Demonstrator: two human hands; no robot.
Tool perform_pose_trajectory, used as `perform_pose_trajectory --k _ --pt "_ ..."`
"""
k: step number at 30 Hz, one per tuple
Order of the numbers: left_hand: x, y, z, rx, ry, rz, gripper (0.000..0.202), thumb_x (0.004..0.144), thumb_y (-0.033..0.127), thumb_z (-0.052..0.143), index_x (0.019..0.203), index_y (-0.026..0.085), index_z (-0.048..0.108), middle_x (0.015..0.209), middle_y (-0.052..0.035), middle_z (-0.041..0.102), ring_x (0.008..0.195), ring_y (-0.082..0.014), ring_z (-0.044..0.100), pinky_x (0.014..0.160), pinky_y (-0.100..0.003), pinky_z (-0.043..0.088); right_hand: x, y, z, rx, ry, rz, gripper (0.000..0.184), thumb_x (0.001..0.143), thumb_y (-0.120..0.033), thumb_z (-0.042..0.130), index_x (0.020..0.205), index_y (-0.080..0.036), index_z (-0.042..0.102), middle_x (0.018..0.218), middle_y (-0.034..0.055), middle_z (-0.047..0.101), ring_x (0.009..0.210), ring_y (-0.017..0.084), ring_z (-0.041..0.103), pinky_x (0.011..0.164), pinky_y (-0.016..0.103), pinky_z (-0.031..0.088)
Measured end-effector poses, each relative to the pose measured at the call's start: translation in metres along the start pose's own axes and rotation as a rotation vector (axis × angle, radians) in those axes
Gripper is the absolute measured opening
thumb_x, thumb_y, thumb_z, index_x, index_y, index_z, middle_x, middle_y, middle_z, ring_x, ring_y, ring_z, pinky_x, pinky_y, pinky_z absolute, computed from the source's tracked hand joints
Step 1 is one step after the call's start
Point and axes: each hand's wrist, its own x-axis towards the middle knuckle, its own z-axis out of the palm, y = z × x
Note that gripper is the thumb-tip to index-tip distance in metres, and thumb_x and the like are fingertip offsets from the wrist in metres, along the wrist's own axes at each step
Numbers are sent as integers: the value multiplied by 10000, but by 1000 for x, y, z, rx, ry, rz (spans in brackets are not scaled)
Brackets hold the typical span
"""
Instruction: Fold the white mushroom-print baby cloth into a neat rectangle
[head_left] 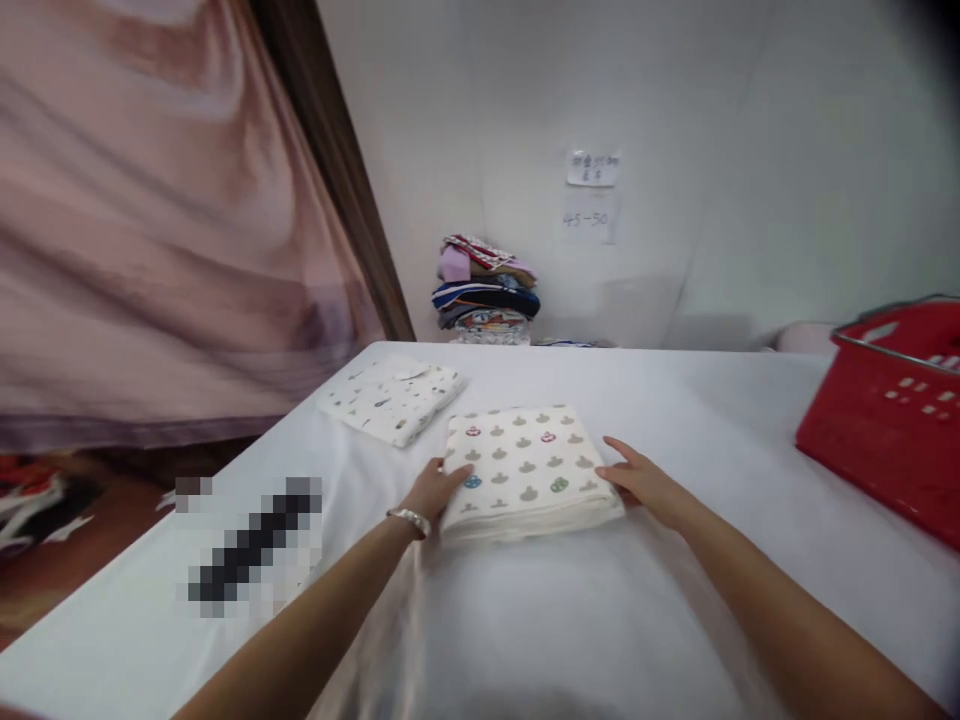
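Observation:
A folded white cloth (525, 460) with grey, red, blue and green mushroom-like prints lies flat on the white-covered table in front of me. At its left edge my left hand (436, 490), with a silver bracelet on the wrist, is closed, thumb on top. My right hand (637, 482) grips the right edge, thumb on the print and one finger stretched away from the cloth; its other fingers are hidden. Behind and to the left, a second folded white cloth (394, 395) with small dark prints rests on the table.
A red plastic basket (877, 420) stands at the right. On the left of the table (720, 400) lies a dark, pixelated long object (251, 545). Stacked folded fabrics (486, 290) are beyond the far edge, by the wall. A pink curtain (165, 220) hangs on the left.

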Motion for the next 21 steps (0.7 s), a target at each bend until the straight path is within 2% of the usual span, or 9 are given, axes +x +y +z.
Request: perform_pose_trajectory --k 3,6,9,11,13,15,16,18,21 --pt "-21 -6 8 16 -85 63 723 660 622 580 1185 136 476 1118 -127 619 953 -235 611 765 -313 509 -21 10 -12 110 -148 99 831 700 -433 620 1413 -258 231 860 63 671 668 206 635 575 317 497" --pt "-20 -8 5 113 -86 99 700 698 679 482 1178 170 508 1075 -99 643 897 -237 629 756 -328 505 -39 15 -12 156 -141 131 851 694 -486 620 1413 -275 216 855 50 666 660 204 633 550 305 488" --pt "2 -1 -2 215 14 141 707 756 688 374 1229 173 484 1077 -103 642 904 -248 626 826 -362 467 -48 14 -4 142 -81 124 818 693 -528 608 1395 -286 263 860 47 663 675 209 633 546 302 483" --pt "17 8 -4 269 146 239 688 798 647 347 1276 161 435 1211 -122 564 1050 -254 563 919 -365 412 -50 10 0 114 -38 134 801 687 -553 605 1380 -291 299 912 55 660 727 216 636 571 300 489" --pt "26 18 0 349 217 398 648 830 599 334 1312 171 390 1361 -112 423 1230 -242 410 1024 -358 309 -52 2 4 69 -5 151 804 680 -577 602 1373 -287 316 965 60 652 757 211 632 592 290 489" --pt "27 26 8 444 159 504 627 848 577 301 1347 199 338 1448 -75 287 1329 -224 244 1082 -384 204 -56 -4 9 3 20 138 819 681 -596 593 1376 -267 313 948 55 649 716 196 620 573 275 473" --pt "25 29 12 481 105 515 622 856 570 274 1364 214 306 1471 -55 233 1350 -217 183 1091 -408 173 -58 -7 11 -29 33 121 831 678 -601 593 1377 -250 312 909 47 649 685 188 610 561 270 461" --pt "21 32 18 516 18 477 614 866 554 232 1391 236 243 1492 -26 159 1367 -209 112 1089 -458 148 -60 -8 16 -73 63 68 846 675 -605 589 1376 -215 317 825 25 636 660 179 593 562 265 446" --pt "17 35 18 479 -42 442 609 859 536 260 1397 252 221 1497 -8 124 1373 -206 73 1084 -485 131 -58 0 18 -132 83 -1 842 682 -598 575 1369 -179 329 767 8 609 684 180 587 605 272 449"
